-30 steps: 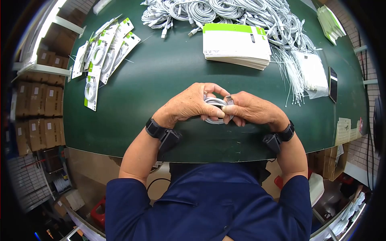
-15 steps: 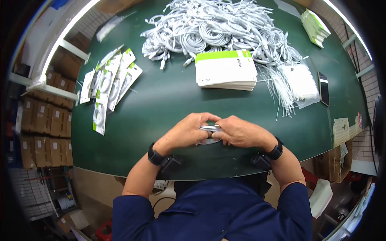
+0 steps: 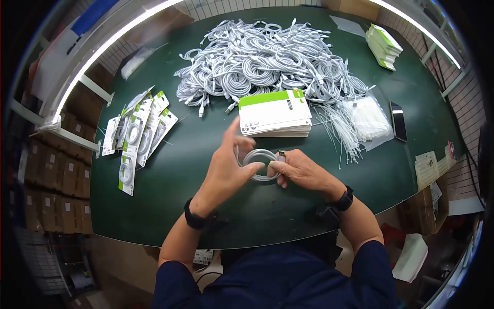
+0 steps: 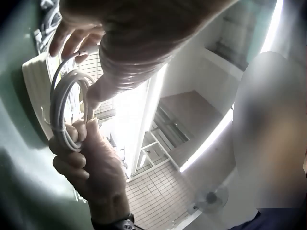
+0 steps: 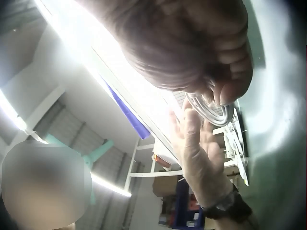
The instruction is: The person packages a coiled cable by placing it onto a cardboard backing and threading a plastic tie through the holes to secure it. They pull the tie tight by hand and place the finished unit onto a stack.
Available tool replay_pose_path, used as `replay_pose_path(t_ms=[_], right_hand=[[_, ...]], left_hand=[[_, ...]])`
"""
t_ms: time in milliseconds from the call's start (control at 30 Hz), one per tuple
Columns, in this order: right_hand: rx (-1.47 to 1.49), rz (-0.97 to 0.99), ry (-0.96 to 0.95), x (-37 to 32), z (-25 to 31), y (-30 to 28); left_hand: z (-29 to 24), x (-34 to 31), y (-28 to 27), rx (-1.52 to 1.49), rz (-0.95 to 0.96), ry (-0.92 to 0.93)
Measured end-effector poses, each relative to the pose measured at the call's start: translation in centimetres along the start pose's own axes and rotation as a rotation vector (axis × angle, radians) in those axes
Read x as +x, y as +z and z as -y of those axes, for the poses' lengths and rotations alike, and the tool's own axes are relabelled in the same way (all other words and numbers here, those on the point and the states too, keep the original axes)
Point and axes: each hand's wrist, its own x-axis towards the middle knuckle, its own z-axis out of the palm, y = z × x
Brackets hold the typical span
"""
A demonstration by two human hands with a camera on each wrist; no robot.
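A white USB cable (image 3: 261, 151) is wound into a round coil between the two hands, in front of the stacked cards. The right hand (image 3: 304, 172) pinches the coil's right side, thumb on top, with a metal USB plug showing above the thumb. At the coil's left is the left hand (image 3: 222, 170), index finger raised and blurred, thumb tip reaching the coil. In the left wrist view, a loose end of the cable (image 4: 58, 72) rises from the coil to the curled fingers of the left hand, its connector lying against them. The right wrist view shows the coil below the right hand.
A heap of coiled white cables (image 3: 257, 67) covers the table's back. Before it stands a stack of green-and-white cards (image 3: 275, 116). White cable ties (image 3: 339, 136), a plastic bag (image 3: 371, 121) and a phone (image 3: 398, 122) lie right; packaged cables (image 3: 135, 134) lie left. More cards (image 3: 383, 47) stand back right.
The left hand has moved away from the right hand, its index finger lifting, so the coil now shows as an open ring. The right hand keeps its pinch. The head view has tilted up.
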Motion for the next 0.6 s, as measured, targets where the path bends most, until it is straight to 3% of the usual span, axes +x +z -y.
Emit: replay_pose_path(t_ms=[100,200,233,333,467,600], right_hand=[[0.213,-0.044,-0.044,-0.5,0.2,-1.1],[0.327,-0.102,-0.036,-0.9,0.7,-1.3],[0.38,-0.075,-0.046,-0.9,0.2,-1.5],[0.59,-0.024,-0.137,-1.1,0.1,-1.1],[0.729,-0.062,-0.119,-0.6,-0.8,-1.5],[0.57,-0.212,-0.212,-1.1,1.2,-1.4]], left_hand=[[-3.7,-0.7,-0.4,0.536,-0.515,0.409],[-5.1,-2.3,0.9,0.467,-0.343,0.586],[-4.7,-2.6,2.0,0.325,-0.172,0.567],[-4.7,-2.5,5.3,0.381,-0.061,0.449],[-4.1,-1.3,5.4,0.424,-0.008,0.456],[-3.6,-0.9,4.4,0.398,-0.043,0.549]])
